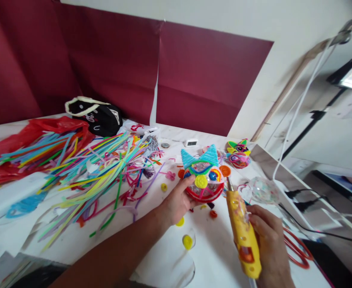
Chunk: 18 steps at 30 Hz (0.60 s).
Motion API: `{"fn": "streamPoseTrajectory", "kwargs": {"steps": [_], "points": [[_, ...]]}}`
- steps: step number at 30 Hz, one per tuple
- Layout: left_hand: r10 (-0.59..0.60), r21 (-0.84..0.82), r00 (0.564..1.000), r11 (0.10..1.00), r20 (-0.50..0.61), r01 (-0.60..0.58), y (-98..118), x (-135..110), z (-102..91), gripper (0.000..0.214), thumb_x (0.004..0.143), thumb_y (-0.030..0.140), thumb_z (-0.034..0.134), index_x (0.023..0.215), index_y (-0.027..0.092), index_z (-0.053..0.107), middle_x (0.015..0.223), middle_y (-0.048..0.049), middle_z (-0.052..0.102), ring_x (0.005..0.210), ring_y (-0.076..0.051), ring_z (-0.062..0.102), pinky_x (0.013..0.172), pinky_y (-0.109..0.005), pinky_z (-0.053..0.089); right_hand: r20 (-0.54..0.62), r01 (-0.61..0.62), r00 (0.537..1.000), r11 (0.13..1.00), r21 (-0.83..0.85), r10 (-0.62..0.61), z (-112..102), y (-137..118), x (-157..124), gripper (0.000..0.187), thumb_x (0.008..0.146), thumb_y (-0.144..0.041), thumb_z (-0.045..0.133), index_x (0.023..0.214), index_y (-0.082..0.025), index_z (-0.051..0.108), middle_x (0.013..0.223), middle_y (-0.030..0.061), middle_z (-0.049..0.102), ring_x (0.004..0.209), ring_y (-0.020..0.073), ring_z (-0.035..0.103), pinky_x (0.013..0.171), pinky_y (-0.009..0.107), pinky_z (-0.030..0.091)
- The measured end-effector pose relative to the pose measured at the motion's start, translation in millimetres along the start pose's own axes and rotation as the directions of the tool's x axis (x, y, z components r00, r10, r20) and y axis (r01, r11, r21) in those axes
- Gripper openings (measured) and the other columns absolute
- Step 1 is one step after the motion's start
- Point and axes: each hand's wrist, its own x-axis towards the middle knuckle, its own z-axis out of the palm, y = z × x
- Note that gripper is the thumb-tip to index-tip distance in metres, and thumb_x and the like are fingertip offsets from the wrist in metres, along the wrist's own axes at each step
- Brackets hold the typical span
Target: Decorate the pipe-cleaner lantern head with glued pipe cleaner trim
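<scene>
My left hand grips a round cat-face craft at its lower left edge. The craft has blue pointed ears, blue eyes, a yellow coiled nose and a red rim, apparently of pipe cleaners over clear plastic. In my right hand is a yellow hot glue gun, its metal nozzle pointing up close to an orange coiled disc at the craft's right side. Whether the nozzle touches the disc I cannot tell. Below lie yellow coiled discs and a small red-orange coil.
Many loose pipe cleaners spread over the left, beside a red plastic bag. A black pouch stands behind them. At right are another colourful craft, a clear plastic ball, black plugs with cables, and a red cord.
</scene>
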Motion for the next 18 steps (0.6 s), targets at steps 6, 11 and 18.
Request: {"fn": "streamPoseTrajectory", "kwargs": {"steps": [6, 11, 18], "points": [[0.133, -0.017, 0.990, 0.991, -0.050, -0.134, 8, 4, -1.2, 0.047, 0.088, 0.030, 0.071, 0.133, 0.021, 0.061, 0.131, -0.0129, 0.069, 0.124, -0.030, 0.064, 0.104, -0.049, 0.054, 0.075, 0.117, 0.991, 0.992, -0.043, -0.113, -10, -2, 3, 0.037, 0.091, -0.027, 0.054, 0.127, -0.018, 0.049, 0.122, 0.0177, 0.057, 0.108, 0.0308, 0.062, 0.079, 0.043, 0.057], [0.223, -0.020, 0.970, 0.974, -0.097, -0.226, 15, 8, -4.8, 0.050, 0.083, 0.030, 0.076, 0.131, 0.024, 0.062, 0.131, -0.0107, 0.069, 0.127, -0.031, 0.062, 0.107, -0.054, 0.051, 0.355, 0.188, 0.919, 0.982, -0.010, -0.172, -13, 3, 4, 0.040, 0.085, -0.008, 0.048, 0.122, -0.019, 0.054, 0.117, 0.0145, 0.061, 0.096, 0.0233, 0.067, 0.075, 0.034, 0.059], [0.242, 0.005, 0.960, 0.970, -0.138, -0.244, 15, 11, -6.6, 0.048, 0.083, 0.029, 0.075, 0.129, 0.024, 0.061, 0.129, -0.0091, 0.070, 0.127, -0.031, 0.062, 0.107, -0.054, 0.050, 0.484, 0.100, 0.869, 0.995, 0.024, -0.099, 8, 9, 2, 0.051, 0.074, 0.001, 0.050, 0.119, -0.023, 0.057, 0.115, 0.0095, 0.064, 0.088, 0.0206, 0.068, 0.074, 0.032, 0.058]]}}
